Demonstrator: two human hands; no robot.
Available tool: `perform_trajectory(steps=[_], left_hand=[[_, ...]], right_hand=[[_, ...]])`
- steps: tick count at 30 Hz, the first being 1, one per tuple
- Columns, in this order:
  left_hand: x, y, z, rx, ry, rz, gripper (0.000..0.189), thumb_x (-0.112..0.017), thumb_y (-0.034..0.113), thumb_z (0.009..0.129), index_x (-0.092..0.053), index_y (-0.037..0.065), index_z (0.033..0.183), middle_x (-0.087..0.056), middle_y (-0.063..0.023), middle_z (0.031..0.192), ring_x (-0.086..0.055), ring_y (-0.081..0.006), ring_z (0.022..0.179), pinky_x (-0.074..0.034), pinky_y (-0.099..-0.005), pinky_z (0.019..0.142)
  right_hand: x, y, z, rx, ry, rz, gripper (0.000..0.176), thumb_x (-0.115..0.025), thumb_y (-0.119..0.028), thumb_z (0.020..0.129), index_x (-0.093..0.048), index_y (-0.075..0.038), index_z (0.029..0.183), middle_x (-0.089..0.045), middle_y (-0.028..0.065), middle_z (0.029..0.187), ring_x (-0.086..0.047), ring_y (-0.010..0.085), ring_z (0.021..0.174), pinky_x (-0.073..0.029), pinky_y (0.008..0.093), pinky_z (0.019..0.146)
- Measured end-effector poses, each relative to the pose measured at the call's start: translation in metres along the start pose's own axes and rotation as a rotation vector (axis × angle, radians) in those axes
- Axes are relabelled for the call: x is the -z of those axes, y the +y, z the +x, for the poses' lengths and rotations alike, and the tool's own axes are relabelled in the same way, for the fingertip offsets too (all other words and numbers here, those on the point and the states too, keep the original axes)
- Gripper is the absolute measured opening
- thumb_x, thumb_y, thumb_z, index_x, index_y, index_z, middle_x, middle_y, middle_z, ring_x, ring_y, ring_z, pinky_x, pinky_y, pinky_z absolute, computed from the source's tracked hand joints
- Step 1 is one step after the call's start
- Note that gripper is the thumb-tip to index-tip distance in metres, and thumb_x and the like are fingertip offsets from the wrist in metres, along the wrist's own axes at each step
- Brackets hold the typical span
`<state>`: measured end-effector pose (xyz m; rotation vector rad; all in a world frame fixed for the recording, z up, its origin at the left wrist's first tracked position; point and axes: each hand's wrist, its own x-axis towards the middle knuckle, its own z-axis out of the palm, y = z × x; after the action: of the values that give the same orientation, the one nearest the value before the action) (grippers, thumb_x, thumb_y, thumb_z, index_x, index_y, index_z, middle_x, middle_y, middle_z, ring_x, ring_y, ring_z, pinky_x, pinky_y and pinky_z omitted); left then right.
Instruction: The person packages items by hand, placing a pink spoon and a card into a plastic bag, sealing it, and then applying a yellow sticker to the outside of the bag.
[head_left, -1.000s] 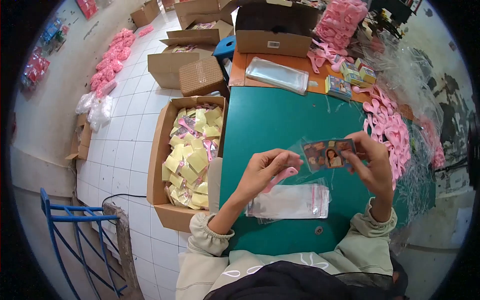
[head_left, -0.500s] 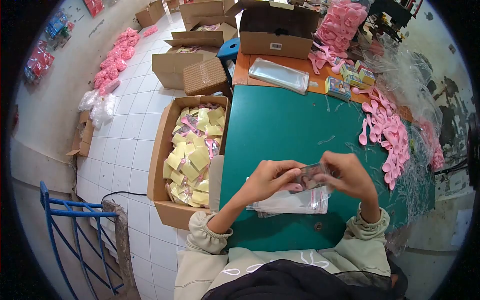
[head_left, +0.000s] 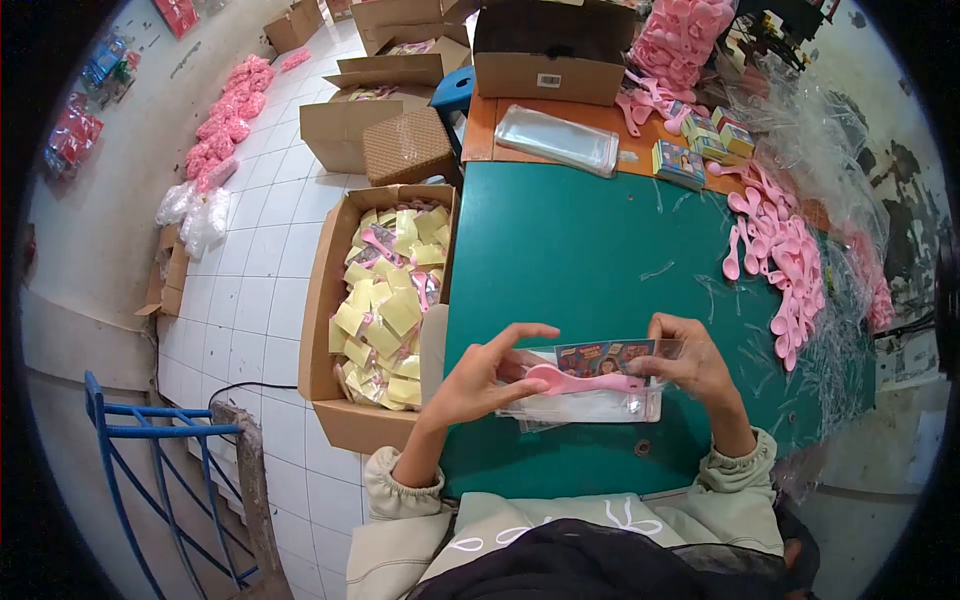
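Print on the card (head_left: 590,357) and barcode label (head_left: 549,81) is illegibly small.

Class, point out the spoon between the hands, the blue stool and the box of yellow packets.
Spoon (head_left: 592,383), head view, on its handle.
Blue stool (head_left: 445,98), head view, on its seat.
Box of yellow packets (head_left: 360,426), head view, on its near wall.

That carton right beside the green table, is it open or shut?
The carton is open: nothing covers its top, and packets with yellow cards show inside.
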<state>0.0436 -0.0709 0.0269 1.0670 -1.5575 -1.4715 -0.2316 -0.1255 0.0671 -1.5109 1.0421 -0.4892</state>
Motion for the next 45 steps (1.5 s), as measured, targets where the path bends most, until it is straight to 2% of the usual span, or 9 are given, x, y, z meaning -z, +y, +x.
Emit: perform_trajectory(steps=[2,11,13,16,17,21,24,36,45], left_hand=[[0.000,0.000,-0.005,0.025,0.024,-0.089,0.057,-0.069,0.010,0.080,-0.040,0.007,0.130,-0.067,-0.0088,0.087,-0.063,-0.0099,0.082,-0.049,-0.0229,0.069],[-0.013,0.014,-0.008,0.112,0.083,-0.021,0.061,-0.067,0.009,0.082,-0.034,0.006,0.133,-0.067,-0.0129,0.093,-0.066,-0.0176,0.084,-0.052,-0.0264,0.071],[-0.022,0.009,-0.010,0.051,0.286,0.348,0.062,-0.065,0.010,0.083,-0.031,0.006,0.135,-0.066,-0.0145,0.097,-0.067,-0.0224,0.084,-0.052,-0.0284,0.070],[-0.043,-0.003,-0.013,-0.088,0.472,0.330,0.062,-0.062,0.013,0.086,-0.027,0.005,0.137,-0.064,-0.0193,0.098,-0.066,-0.0296,0.080,-0.053,-0.0314,0.065],[-0.048,-0.004,-0.019,0.012,0.329,0.218,0.060,-0.052,0.013,0.092,-0.018,0.006,0.140,-0.063,-0.0192,0.102,-0.066,-0.0277,0.085,-0.054,-0.0316,0.069],[-0.056,-0.019,-0.031,0.230,0.138,-0.347,0.055,-0.035,0.013,0.098,-0.002,0.010,0.143,-0.062,-0.0173,0.107,-0.063,-0.0251,0.098,-0.055,-0.0323,0.075],[-0.054,-0.023,-0.042,0.331,0.106,-0.609,0.055,-0.035,0.012,0.098,-0.003,0.011,0.143,-0.060,-0.0177,0.110,-0.061,-0.0244,0.101,-0.055,-0.0325,0.077],[-0.063,-0.022,-0.052,0.247,0.138,-0.304,0.054,-0.034,0.013,0.098,-0.007,0.009,0.144,-0.060,-0.0196,0.106,-0.063,-0.0254,0.090,-0.053,-0.0350,0.080],[-0.065,-0.012,-0.060,0.108,0.159,-0.010,0.062,-0.034,0.020,0.097,0.004,0.004,0.144,-0.059,-0.0260,0.079,-0.058,-0.0329,0.062,-0.044,-0.0374,0.064]], right_hand=[[-0.012,-0.008,-0.002,-0.051,-0.025,0.255,0.017,-0.070,-0.009,0.079,-0.057,-0.001,0.073,-0.058,-0.0001,0.069,-0.053,0.0057,0.066,-0.042,0.0223,0.055],[-0.016,0.011,-0.010,-0.005,0.068,0.146,0.014,-0.069,-0.003,0.078,-0.056,0.000,0.072,-0.056,0.0002,0.067,-0.053,0.0048,0.065,-0.044,0.0220,0.056],[-0.020,0.008,-0.010,0.149,0.204,-0.024,0.013,-0.069,-0.003,0.077,-0.057,0.001,0.073,-0.055,0.0021,0.065,-0.054,0.0071,0.062,-0.044,0.0228,0.055],[-0.032,-0.001,-0.005,0.309,0.359,-0.320,0.014,-0.070,-0.007,0.075,-0.059,0.000,0.081,-0.058,0.0069,0.072,-0.059,0.0143,0.065,-0.047,0.0262,0.059],[-0.039,-0.003,-0.003,0.349,0.399,-0.427,0.017,-0.071,-0.008,0.075,-0.060,0.000,0.085,-0.059,0.0088,0.076,-0.061,0.0174,0.068,-0.048,0.0277,0.060],[-0.063,-0.002,-0.001,0.438,0.032,-0.611,0.040,-0.070,-0.015,0.074,-0.055,-0.004,0.108,-0.054,0.0151,0.106,-0.057,0.0308,0.093,-0.048,0.0379,0.077],[-0.069,0.002,-0.009,0.401,-0.025,-0.571,0.037,-0.070,-0.014,0.074,-0.056,-0.004,0.107,-0.053,0.0156,0.106,-0.056,0.0304,0.093,-0.047,0.0388,0.078],[-0.098,0.017,-0.003,0.389,-0.132,-0.469,0.019,-0.066,-0.010,0.074,-0.054,-0.002,0.086,-0.049,0.0125,0.089,-0.050,0.0308,0.085,-0.043,0.0397,0.074],[-0.092,0.012,-0.006,0.425,-0.212,-0.401,0.022,-0.067,-0.008,0.070,-0.052,-0.002,0.084,-0.047,0.0126,0.087,-0.049,0.0312,0.084,-0.040,0.0393,0.076]])
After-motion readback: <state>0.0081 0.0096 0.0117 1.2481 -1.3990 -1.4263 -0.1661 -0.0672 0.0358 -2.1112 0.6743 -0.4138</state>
